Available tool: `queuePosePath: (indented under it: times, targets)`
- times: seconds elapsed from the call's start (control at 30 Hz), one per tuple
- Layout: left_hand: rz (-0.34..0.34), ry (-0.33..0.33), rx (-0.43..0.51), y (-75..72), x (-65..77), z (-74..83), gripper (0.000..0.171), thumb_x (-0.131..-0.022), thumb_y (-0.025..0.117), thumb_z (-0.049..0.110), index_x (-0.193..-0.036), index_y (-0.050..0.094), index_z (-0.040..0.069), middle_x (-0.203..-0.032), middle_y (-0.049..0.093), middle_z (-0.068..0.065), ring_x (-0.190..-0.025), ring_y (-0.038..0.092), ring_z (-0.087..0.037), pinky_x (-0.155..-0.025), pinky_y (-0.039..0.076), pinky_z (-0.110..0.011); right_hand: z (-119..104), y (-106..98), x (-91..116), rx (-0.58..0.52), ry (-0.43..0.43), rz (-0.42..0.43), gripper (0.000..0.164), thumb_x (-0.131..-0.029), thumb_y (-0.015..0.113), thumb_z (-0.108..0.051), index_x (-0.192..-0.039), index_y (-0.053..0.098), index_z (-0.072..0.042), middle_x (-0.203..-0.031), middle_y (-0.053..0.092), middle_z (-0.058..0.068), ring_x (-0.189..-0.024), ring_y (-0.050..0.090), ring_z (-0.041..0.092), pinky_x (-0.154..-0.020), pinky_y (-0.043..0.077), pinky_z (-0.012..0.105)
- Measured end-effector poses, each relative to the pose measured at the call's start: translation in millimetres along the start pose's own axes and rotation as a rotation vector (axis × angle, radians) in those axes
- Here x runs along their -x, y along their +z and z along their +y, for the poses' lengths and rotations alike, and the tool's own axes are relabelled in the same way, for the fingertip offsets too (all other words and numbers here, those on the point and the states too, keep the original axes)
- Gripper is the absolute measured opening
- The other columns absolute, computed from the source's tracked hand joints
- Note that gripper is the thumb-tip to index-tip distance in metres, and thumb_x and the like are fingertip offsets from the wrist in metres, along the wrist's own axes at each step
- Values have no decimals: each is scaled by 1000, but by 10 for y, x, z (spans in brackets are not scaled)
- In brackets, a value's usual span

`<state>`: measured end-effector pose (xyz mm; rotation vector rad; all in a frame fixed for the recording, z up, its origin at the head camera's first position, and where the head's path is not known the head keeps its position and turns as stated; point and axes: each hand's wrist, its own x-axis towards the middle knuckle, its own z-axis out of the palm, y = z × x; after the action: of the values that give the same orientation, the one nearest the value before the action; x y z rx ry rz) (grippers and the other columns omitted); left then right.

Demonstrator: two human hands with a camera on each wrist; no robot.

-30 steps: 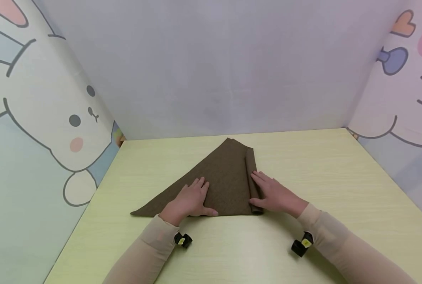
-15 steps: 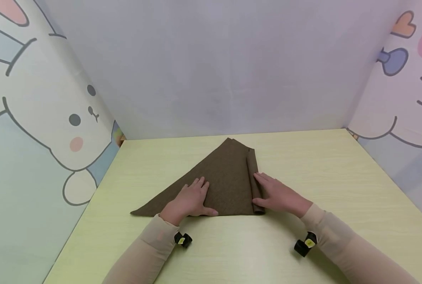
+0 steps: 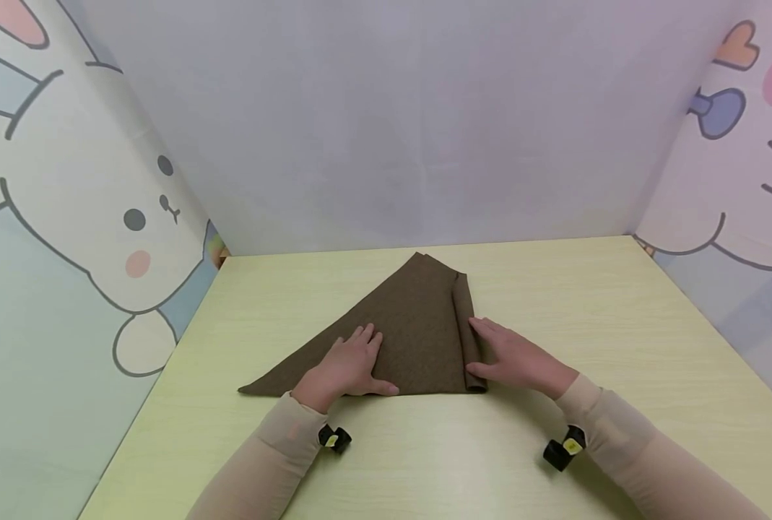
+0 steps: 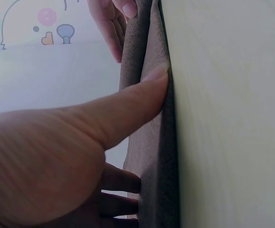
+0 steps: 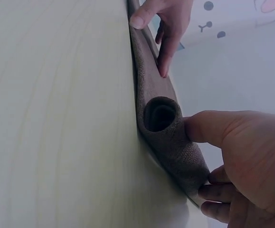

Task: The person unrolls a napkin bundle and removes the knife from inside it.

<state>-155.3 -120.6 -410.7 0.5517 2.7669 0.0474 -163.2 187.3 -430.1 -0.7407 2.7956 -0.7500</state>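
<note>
A brown cloth (image 3: pixel 418 310), folded to a triangle, lies on the pale wooden table. Its right side is turned over into a narrow roll (image 3: pixel 463 300), and the right wrist view looks into the roll's hollow end (image 5: pixel 162 115). My left hand (image 3: pixel 345 367) rests flat on the cloth left of its middle, fingers spread, thumb (image 4: pixel 139 102) lying along the near edge. At the roll, my right hand (image 3: pixel 517 359) touches it with the thumb (image 5: pixel 203 127) close to the hollow end and the fairly straight fingers (image 5: pixel 218 194) farther along.
The table (image 3: pixel 593 303) extends around the cloth on all sides. A plain pale wall (image 3: pixel 411 130) stands behind it, with cartoon-printed panels (image 3: pixel 67 217) at left and right. Each wrist wears a small black camera (image 3: pixel 562 449).
My right hand and the roll have shifted slightly to the right, so a little more flat cloth shows left of the roll. My left hand has stayed in place.
</note>
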Motion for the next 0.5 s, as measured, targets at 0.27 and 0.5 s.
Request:
queuePosePath:
  times: [0.27,0.5]
  targets:
    - [-4,-3,-3,8,-2,1,106,-77,64,69,-152,27,3,-158,18,-16,-145,16,-32,-110,24,-55,98,15,34,-17,3,8,83,-89,69,-37,-150,28,1,-152,30,22,-139,27,40,-108,29,53]
    - [0,-8,1,8,2,3,105,-77,65,68,-151,27,4,-158,18,-16,-145,16,-32,-110,24,-55,125,-18,72,-24,5,13,82,-89,68,-41,-150,30,-1,-151,32,22,-139,28,40,-108,29,54]
